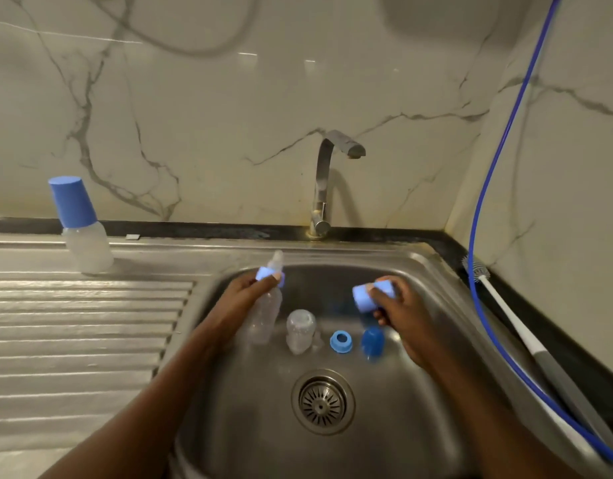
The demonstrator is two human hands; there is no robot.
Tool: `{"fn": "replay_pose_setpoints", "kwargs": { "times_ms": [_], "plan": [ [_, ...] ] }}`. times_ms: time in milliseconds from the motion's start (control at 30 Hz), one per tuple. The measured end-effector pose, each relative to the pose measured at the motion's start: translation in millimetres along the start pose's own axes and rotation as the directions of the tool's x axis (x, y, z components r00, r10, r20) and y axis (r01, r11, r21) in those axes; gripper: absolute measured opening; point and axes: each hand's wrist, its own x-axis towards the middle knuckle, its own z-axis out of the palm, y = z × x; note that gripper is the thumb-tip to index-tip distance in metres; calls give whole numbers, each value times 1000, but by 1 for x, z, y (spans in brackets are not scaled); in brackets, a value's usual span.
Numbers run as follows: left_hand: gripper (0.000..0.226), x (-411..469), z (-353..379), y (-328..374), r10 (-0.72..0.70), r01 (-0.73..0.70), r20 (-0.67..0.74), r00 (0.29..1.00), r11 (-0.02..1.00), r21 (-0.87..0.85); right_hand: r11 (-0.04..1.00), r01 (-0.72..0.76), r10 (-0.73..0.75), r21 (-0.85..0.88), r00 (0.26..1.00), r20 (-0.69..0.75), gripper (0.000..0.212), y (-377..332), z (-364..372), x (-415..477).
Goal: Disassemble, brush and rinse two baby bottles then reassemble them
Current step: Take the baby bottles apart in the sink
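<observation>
My left hand (242, 295) is over the sink (419, 257), fingers wrapped round a clear bottle (265, 319) at its blue collar (266, 273), teat still on and pointing away from me. My right hand (400, 312) grips a pale blue cap (365, 298), fingers curled around it, well apart from the bottle. Down in the basin lie an empty bottle body (299, 330), a blue ring (341, 341) and a darker blue cap (372, 340). A capped bottle (85, 243) stands on the drainboard, and the brush (505, 312) lies on the counter to my right.
</observation>
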Motion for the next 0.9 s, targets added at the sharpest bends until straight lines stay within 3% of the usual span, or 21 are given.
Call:
{"fn": "replay_pose_setpoints", "kwargs": {
  "times_ms": [67,133,200,300,433,667,800,833,900],
  "plan": [
    [33,8,-1,-9,64,-55,-137,989,996,71,972,81,-28,-221,971,236,23,9,17,-11],
    [38,11,-2,-14,136,-101,-207,969,980,172,889,227,-25,-397,891,453,32,11,42,-19],
    [48,11,-4,-13,172,-109,-284,943,968,224,769,371,-10,-521,821,571,39,10,67,-21],
    [35,13,-5,-16,225,-114,-382,896,950,292,657,474,40,-586,754,655,41,17,103,-24],
    [35,12,-6,-12,255,-126,-400,880,938,321,552,544,66,-632,727,684,43,34,144,-22],
    [38,12,-3,-11,281,-146,-384,879,928,343,585,489,59,-647,770,635,48,55,169,-11],
    [42,13,-4,-12,267,-131,-380,886,929,347,551,528,60,-646,747,662,70,43,159,-16],
    [41,13,-4,-12,263,-129,-383,885,931,341,566,497,69,-658,767,638,69,35,152,-17],
    [39,13,-5,-13,282,-152,-386,878,931,333,620,421,30,-662,831,556,48,19,132,-16]
  ]
}}
